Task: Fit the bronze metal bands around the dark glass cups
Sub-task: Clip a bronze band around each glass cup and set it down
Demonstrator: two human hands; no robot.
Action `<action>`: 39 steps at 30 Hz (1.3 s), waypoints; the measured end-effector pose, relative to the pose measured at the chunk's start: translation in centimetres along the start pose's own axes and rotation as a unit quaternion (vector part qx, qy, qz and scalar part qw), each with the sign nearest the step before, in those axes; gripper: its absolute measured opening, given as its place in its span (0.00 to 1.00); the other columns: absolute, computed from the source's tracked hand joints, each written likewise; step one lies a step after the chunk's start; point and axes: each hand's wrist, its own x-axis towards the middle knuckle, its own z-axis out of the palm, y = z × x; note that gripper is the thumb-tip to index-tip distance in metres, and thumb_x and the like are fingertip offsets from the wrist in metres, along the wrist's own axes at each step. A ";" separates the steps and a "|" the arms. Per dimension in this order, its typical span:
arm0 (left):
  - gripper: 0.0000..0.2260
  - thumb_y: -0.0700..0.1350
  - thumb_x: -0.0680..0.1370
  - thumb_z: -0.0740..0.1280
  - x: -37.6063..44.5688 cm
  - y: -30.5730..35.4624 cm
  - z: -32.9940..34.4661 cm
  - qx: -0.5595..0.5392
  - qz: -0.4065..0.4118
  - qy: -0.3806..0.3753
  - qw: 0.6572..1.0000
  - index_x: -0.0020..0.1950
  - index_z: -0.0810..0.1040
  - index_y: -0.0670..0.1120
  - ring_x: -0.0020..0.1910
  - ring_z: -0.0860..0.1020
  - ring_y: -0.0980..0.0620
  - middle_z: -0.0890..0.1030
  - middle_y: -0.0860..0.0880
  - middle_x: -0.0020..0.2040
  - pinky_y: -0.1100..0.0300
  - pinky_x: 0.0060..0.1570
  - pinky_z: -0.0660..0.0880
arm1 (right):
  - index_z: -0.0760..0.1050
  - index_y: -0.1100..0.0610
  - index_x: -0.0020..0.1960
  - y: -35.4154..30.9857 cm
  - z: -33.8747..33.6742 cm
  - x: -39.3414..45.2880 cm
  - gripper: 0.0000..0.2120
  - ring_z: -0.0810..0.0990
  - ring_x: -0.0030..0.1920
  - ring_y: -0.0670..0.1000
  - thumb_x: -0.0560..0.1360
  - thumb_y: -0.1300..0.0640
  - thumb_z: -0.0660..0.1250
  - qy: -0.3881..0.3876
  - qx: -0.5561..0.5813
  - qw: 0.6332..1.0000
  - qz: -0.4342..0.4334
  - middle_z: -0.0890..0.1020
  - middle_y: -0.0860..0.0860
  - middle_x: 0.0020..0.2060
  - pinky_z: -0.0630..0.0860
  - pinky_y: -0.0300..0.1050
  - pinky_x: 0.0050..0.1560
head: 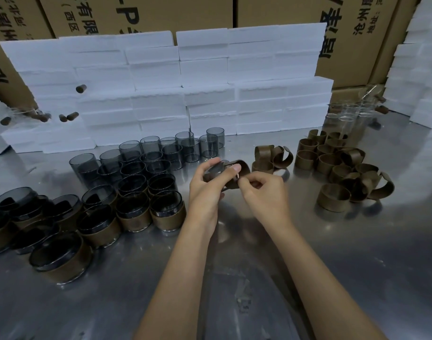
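Above the table's middle, my left hand (206, 190) grips a dark glass cup (216, 169) with a bronze band (243, 170) around it. My right hand (262, 192) pinches the band's end at its seam. The cup is mostly hidden by fingers and band. Bare dark cups (151, 155) stand in a cluster behind and to the left. Cups wearing bands (167, 213) fill the near left. Loose bronze bands (340, 165) lie in a heap on the right, with a few more (271, 157) just behind my hands.
The steel table (234, 278) is shiny and reflective. White foam boxes (205, 94) are stacked like a wall along the back, and more (420, 69) at the far right. Cardboard cartons (369, 33) stand behind them. Clear glass tubes (352, 114) stand at the back right.
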 end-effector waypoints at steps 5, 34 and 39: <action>0.27 0.51 0.63 0.82 0.0 0.1 -0.2 0.024 0.019 -0.005 1.000 0.60 0.80 0.57 0.55 0.83 0.49 0.82 0.49 0.58 0.58 0.48 0.72 | 0.82 0.47 0.34 -0.1 0.0 0.1 0.13 0.77 0.32 0.41 0.77 0.56 0.69 -0.033 0.042 0.998 0.015 0.81 0.41 0.27 0.71 0.37 0.37; 0.17 0.42 0.72 0.76 -0.5 -0.6 1.1 -0.031 -0.058 -0.135 0.989 0.59 0.81 0.47 0.36 0.83 0.54 0.85 0.46 0.45 0.63 0.29 0.75 | 0.80 0.62 0.59 -0.1 -0.8 1.4 0.29 0.87 0.49 0.62 0.80 0.35 0.63 -0.052 0.327 0.913 0.237 0.87 0.62 0.51 0.83 0.55 0.41; 0.13 0.52 0.83 0.67 0.2 -0.3 1.0 -0.027 -0.074 0.045 0.996 0.57 0.81 0.42 0.38 0.81 0.52 0.85 0.46 0.44 0.61 0.35 0.77 | 0.79 0.60 0.60 -0.4 -0.4 1.0 0.17 0.83 0.58 0.56 0.82 0.47 0.65 -0.101 0.382 0.888 0.234 0.85 0.61 0.57 0.77 0.57 0.66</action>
